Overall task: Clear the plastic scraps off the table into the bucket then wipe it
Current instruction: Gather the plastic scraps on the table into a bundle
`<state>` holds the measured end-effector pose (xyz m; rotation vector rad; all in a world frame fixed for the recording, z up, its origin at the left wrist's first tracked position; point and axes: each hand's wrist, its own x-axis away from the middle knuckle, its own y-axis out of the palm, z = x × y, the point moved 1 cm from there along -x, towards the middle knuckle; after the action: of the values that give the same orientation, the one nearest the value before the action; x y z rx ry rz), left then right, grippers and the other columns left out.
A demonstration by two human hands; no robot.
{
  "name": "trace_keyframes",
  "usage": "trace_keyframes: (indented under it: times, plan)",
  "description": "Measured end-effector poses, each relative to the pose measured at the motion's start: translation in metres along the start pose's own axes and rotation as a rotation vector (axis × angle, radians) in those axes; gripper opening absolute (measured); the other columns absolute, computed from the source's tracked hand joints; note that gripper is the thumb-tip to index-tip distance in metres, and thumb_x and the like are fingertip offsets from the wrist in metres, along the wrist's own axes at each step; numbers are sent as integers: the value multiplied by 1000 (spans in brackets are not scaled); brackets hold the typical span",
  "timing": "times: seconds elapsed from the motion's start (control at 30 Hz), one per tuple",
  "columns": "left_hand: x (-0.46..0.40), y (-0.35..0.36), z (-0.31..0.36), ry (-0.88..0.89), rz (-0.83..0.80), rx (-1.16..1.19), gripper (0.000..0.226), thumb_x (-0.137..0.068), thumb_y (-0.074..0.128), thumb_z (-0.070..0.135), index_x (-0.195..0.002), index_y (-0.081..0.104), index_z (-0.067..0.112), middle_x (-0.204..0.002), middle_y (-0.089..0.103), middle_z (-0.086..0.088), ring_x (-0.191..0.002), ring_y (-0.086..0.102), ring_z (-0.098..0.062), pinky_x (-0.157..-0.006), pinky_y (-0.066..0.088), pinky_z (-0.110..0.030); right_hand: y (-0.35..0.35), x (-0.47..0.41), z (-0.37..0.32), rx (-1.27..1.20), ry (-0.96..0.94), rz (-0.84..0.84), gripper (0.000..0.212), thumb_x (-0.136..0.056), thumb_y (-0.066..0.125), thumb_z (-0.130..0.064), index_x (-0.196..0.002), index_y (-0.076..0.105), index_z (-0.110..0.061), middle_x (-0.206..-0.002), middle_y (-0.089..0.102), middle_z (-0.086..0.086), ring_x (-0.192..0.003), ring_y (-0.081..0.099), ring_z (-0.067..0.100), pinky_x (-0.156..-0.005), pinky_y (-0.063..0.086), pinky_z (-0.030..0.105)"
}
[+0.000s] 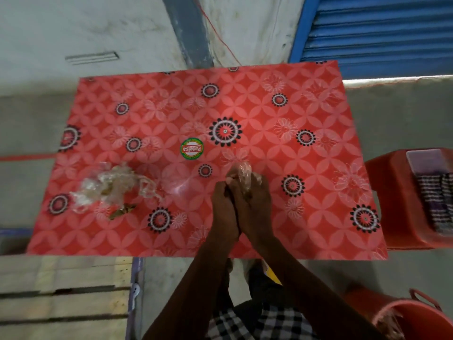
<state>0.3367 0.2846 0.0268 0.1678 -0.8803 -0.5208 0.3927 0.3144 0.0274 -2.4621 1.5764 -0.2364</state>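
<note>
Filling most of the head view, red patterned worktop with black-and-white flower rings, set against a grey wall and a blue shutter at far right. Red stool stands just beside the worktop's right edge, carrying a folded striped cloth and a pale flat box. Red bucket sits on the floor at bottom right, near the person's right arm, with some clear plastic hanging over its rim. Wooden pallet at bottom left, below the worktop's near edge. Pile of clear plastic scraps lies on the worktop's left part, well apart from the hands; a small brown-green scrap just beside its near side. Both forearms reach in from below, over the near-centre of the worktop. Left hand and right hand pressed together, fingers closed around a crumpled wad of clear plastic that sticks out past the fingertips. Round green-and-red sticker stuck flat mid-worktop, near the hands on the far side.
</note>
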Motion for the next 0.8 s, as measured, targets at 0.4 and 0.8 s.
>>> trace_keyframes:
  times: [0.4, 0.8]
  plan:
    - [-1, -88, 95, 250, 57, -144, 49, -112, 22, 38, -141, 54, 16, -150, 53, -6, -134, 56, -17, -114, 45, -33, 129, -33, -11, 72, 67, -149, 50, -96, 53, -44, -67, 68, -6, -52, 61, 5, -46, 54, 10, -51, 37, 32]
    - [-66, -332, 206, 819, 357, -1025, 76, -97, 23, 79, -151, 44, 30, -166, 29, -10, -156, 19, -19, -126, 14, -26, 227, -27, -2, 344, -82, -58, 69, -89, 54, -68, -115, 63, -4, -105, 60, 13, -106, 55, 28, -96, 43, 36]
